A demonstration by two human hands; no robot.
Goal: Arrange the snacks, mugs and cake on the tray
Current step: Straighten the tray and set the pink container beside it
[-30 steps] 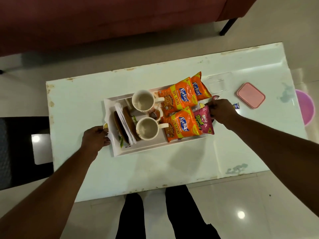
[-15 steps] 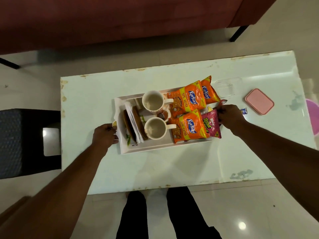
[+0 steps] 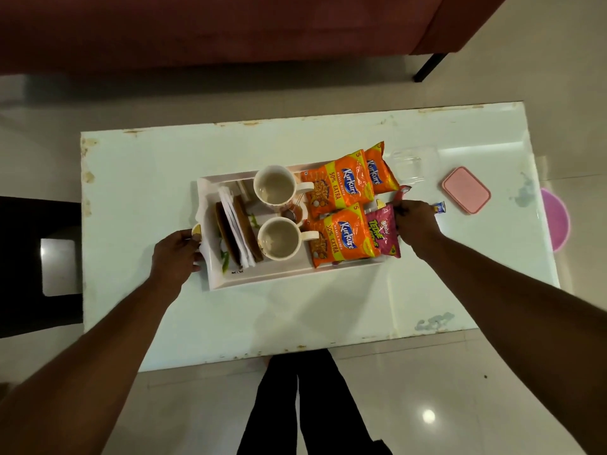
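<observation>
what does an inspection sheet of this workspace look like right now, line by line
surface: white table, chipped along its edges
job's things: white tray holding two mugs, orange snack packs, a pink snack pack and brown cake slices with paper
clutter: pink lid, clear container, small wrapper
grippers: left hand grips the tray's left end; right hand is at the tray's right end, over the pink pack
cables: nothing seen
surroundings: red sofa, dark stool, pink tub, tiled floor

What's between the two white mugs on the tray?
In the head view, a small dark-brown round thing sits between the far mug and near mug; too small to identify.
</observation>
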